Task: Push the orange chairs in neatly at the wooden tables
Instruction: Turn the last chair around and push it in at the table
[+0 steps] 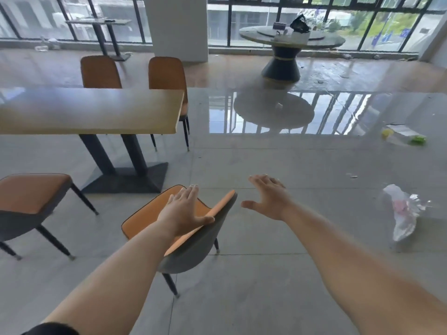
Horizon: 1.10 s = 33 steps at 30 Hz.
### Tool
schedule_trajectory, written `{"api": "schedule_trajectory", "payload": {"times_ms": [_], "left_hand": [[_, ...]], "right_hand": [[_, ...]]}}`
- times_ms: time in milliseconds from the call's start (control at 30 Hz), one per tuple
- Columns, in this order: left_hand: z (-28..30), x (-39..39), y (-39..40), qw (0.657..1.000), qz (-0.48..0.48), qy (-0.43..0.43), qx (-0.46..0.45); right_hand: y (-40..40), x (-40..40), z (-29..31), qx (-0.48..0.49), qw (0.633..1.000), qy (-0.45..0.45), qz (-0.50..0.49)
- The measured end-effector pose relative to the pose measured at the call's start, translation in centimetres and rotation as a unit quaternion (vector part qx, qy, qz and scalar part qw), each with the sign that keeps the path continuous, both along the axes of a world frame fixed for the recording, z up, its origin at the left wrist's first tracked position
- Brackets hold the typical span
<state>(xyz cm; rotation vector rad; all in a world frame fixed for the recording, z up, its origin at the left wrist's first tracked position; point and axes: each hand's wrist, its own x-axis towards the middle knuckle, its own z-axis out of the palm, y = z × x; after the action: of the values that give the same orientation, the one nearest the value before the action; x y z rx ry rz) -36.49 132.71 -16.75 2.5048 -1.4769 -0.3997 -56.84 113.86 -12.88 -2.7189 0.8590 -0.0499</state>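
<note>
Lower centre: left hand (pixel 185 209) lay spread on the orange chair (pixel 167 213) backrest; right hand (pixel 268 199) hovered open, empty. Judgement: grip both backrest corners, square it to the wooden table (pixel 89 110), push straight.

Round dark-based table (pixel 280 66) by the windows (pixel 338 22), white pillar (pixel 176 27), crumpled plastic bag (pixel 402 213) on glossy floor (pixel 266 274)

Both bare forearms reach forward from the bottom of the frame. The left hand (pixel 185 210) lies palm down at lower centre, fingers extended and thumb splayed right. The right hand (pixel 268 197), just right of centre, hovers with fingers spread wide, holding nothing.
</note>
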Motion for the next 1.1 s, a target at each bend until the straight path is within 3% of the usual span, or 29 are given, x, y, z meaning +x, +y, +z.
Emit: {"api": "schedule_trajectory", "payload": {"times_ms": [200, 333, 467, 600, 733, 1100], "left_hand": [[-3.2, 0.5, 0.0, 0.986, 0.159, 0.012, 0.055], [-7.1, -2.0, 0.1, 0.965, 0.227, 0.066, 0.115], [-10.7, -3.7, -1.0, 0.949, 0.252, 0.084, 0.167], [-11.1, -2.3, -1.3, 0.956, 0.237, 0.066, 0.159], [-10.8, -1.6, 0.1, 0.949, 0.254, 0.074, 0.172], [-9.8, 1.5, 14.0, 0.94, 0.276, 0.09, 0.18]], "right_hand": [[-5.7, 8.3, -3.8, 0.024, 0.984, 0.044, 0.172], [-7.6, 11.8, -8.6, -0.023, 0.935, 0.158, 0.317], [-8.8, 13.6, -13.7, -0.024, 0.893, 0.254, 0.371], [-9.3, 15.6, -15.2, -0.026, 0.891, 0.188, 0.412], [-7.6, 16.2, -14.8, -0.023, 0.89, 0.177, 0.419], [7.1, 17.0, -15.6, 0.0, 0.902, 0.128, 0.412]]}}
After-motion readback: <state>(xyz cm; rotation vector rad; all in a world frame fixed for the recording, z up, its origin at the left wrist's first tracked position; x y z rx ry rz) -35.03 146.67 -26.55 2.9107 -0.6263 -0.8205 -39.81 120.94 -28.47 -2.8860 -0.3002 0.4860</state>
